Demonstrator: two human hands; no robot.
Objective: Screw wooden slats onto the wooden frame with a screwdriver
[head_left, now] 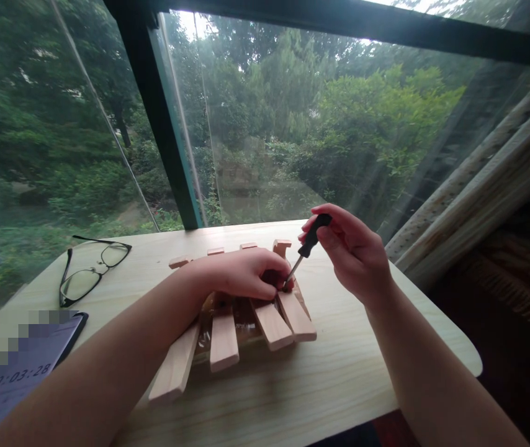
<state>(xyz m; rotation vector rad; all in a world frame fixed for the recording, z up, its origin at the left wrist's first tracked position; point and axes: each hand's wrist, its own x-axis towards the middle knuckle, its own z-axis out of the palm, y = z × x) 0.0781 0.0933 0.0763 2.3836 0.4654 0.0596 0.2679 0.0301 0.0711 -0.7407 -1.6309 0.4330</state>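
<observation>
In my right hand [353,257] is a screwdriver with a black handle [315,234], tilted so its metal shaft points down and left. The shaft's tip meets the far end of the rightmost wooden slat [297,316]. My left hand [251,273] lies over the wooden pieces, its thumb and fingers curled close to the tip; what they pinch there is hidden. Several pale wooden slats [224,341] fan out toward me from under that hand. Beyond it, short wooden ends stick up, one a hooked piece [282,246]. Clear plastic [204,329] shows between the slats.
Black-framed glasses [81,285] lie on the left of the pale wooden table [339,385]. A tablet-like screen [36,366] showing a timer sits at the lower left, partly pixelated. A window with a dark frame [162,136] rises behind the table; a curtain [474,161] hangs on the right.
</observation>
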